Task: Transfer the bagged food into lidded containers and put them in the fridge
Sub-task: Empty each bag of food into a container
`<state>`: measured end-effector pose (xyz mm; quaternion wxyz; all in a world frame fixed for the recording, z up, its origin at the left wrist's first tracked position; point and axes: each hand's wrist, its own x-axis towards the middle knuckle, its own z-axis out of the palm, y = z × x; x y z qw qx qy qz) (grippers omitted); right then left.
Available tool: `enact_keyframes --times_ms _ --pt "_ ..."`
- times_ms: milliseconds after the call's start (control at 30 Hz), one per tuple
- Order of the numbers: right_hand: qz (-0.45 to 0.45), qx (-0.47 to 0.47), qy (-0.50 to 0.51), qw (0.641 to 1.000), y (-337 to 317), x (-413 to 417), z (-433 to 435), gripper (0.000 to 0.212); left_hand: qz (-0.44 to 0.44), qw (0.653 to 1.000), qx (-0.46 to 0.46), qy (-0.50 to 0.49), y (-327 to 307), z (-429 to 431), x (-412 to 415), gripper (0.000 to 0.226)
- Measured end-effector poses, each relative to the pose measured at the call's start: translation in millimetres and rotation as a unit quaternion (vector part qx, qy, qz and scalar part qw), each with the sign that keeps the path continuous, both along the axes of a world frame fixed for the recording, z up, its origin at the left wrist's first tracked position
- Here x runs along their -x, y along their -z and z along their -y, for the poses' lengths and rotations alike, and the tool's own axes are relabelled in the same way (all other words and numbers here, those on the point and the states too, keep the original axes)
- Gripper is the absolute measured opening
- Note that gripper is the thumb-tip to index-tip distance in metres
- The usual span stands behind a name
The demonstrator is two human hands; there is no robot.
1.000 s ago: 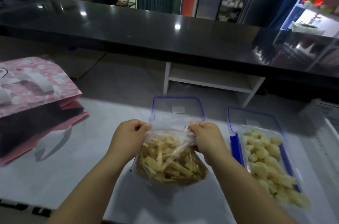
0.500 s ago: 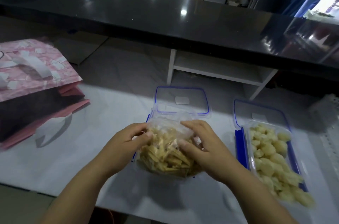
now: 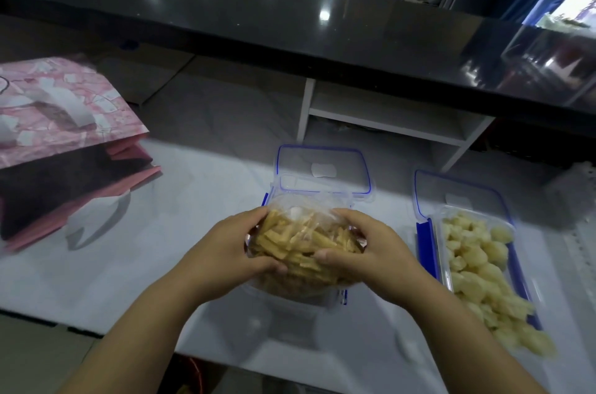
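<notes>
Centrally, left hand, right hand: grip round stick-filled bag; pale chunks in open container.

My left hand and right hand are wrapping around the clear plastic bag of yellow food sticks, which is hiding most of the clear rectangular container beneath. The pink patterned paper bag is running off the left edge.

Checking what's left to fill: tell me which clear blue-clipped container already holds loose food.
The right-hand clear plastic container, heaped with pale yellow chunks. The other container sits mostly hidden beneath the clear bag of yellow sticks.
</notes>
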<state>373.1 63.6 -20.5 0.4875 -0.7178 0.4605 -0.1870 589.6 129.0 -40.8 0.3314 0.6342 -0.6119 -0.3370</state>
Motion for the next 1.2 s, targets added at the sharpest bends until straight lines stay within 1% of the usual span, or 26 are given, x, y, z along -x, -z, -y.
enact_keyframes --times_ms 67,100,167,200,300,400,467,567,633,733,833,900,933,1000,1067,1133,1200 --pt "0.014 -0.016 0.045 0.999 -0.6 -2.3 4.5 0.047 -0.036 0.999 0.003 -0.028 -6.5 7.0 1.8 0.053" --pt "0.007 -0.016 0.061 0.998 -1.7 -3.4 6.6 0.049 -0.049 0.998 0.003 -0.045 -8.7 11.1 2.7 0.054" --pt "-0.05 0.015 0.076 0.996 -5.0 -5.4 9.6 0.061 -0.054 0.996 -0.005 -0.072 -10.1 18.1 4.1 0.059" --pt "-0.082 0.034 0.069 0.994 -6.3 -6.1 10.4 0.069 -0.045 0.996 -0.011 -0.074 -9.5 20.1 4.6 0.064" --pt "-0.141 0.041 0.002 0.989 -9.7 -8.6 8.2 0.086 0.03 0.998 -0.03 -0.039 -6.0 18.2 7.2 0.071" --pt "-0.215 0.056 -0.07 0.972 -9.9 -8.5 3.4 0.093 0.106 0.993 -0.052 0.01 -0.8 12.0 13.3 0.085" --pt "-0.25 0.08 -0.079 0.962 -6.9 -10.0 0.9 0.096 0.137 0.988 -0.059 0.025 2.9 10.2 17.8 0.09" --pt "-0.257 0.138 -0.05 0.955 -2.5 -14.5 -2.9 0.082 0.146 0.989 -0.034 0.004 6.4 11.3 23.4 0.08" --pt "-0.265 0.176 -0.062 0.946 -0.3 -16.5 -2.1 0.071 0.154 0.988 -0.017 -0.013 8.4 12.4 23.4 0.072" --pt "-0.272 0.176 -0.083 0.943 -2.5 -16.2 6.0 0.058 0.148 0.988 0.021 -0.041 6.7 15.6 19.4 0.053" --pt "-0.207 0.162 -0.04 0.964 -12.1 -12.4 15.5 0.037 0.133 0.986 0.062 -0.076 -3.4 19.4 17.8 0.036" --pt "-0.146 0.108 0.01 0.983 -17.0 -10.1 20.9 0.019 0.124 0.984 0.086 -0.096 -11.8 21.6 18.5 0.027" --pt "-0.116 0.078 0.031 0.99 -18.4 -10.0 23.2 0.013 0.122 0.983 0.097 -0.097 -15.7 22.1 19.0 0.026" --pt "-0.079 0.037 0.056 0.995 -18.3 -11.2 26.3 0.008 0.115 0.987 0.086 -0.075 -19.7 21.3 19.2 0.035" --pt "-0.083 0.028 0.061 0.994 -14.9 -12.8 26.8 0.006 0.113 0.993 0.034 -0.031 -16.3 18.5 18.5 0.06" --pt "-0.088 0.024 0.073 0.993 -9.9 -13.5 26.7 0.007 0.141 0.99 0.004 0.016 -8.4 15.8 19.2 0.086" --pt "-0.082 0.019 0.083 0.993 -7.5 -14.7 26.8 0.009 0.186 0.982 0.001 0.032 1.2 14.9 21.2 0.099"
